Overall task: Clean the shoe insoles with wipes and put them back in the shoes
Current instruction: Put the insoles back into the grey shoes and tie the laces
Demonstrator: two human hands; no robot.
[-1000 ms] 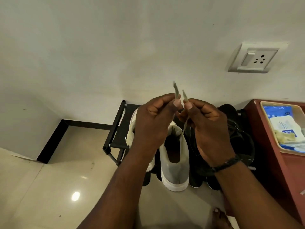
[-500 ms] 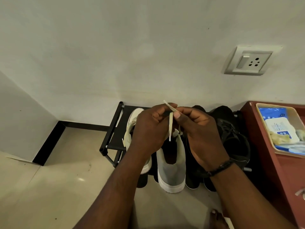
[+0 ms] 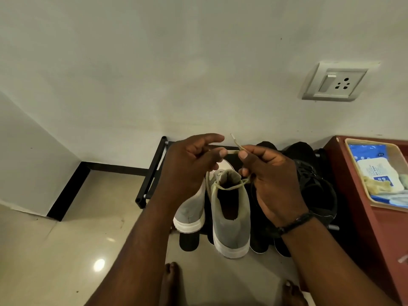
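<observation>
Two grey high-top shoes with white soles stand heel toward me on a black shoe rack [image 3: 152,173]. The right shoe [image 3: 230,219] is in full view; the left shoe [image 3: 191,214] is partly behind my left wrist. My left hand [image 3: 189,168] and my right hand [image 3: 269,182] hover above the right shoe, each pinching a pale shoelace [image 3: 235,151] between thumb and forefinger. A loop of that lace lies across the shoe's opening. A pack of wipes [image 3: 377,173] lies in a tray at the right. No insole is visible.
Dark shoes [image 3: 313,186] fill the rack right of the grey pair. A beige tray [image 3: 353,173] holding the wipes and a crumpled used wipe [image 3: 375,186] sits on a red-brown cabinet [image 3: 357,228]. My bare feet [image 3: 172,283] stand on the tiled floor. A wall socket [image 3: 337,82] is above.
My hands have dropped lower and crossed the lace ends into a loop over the right shoe. The view has tilted down, and my feet show.
</observation>
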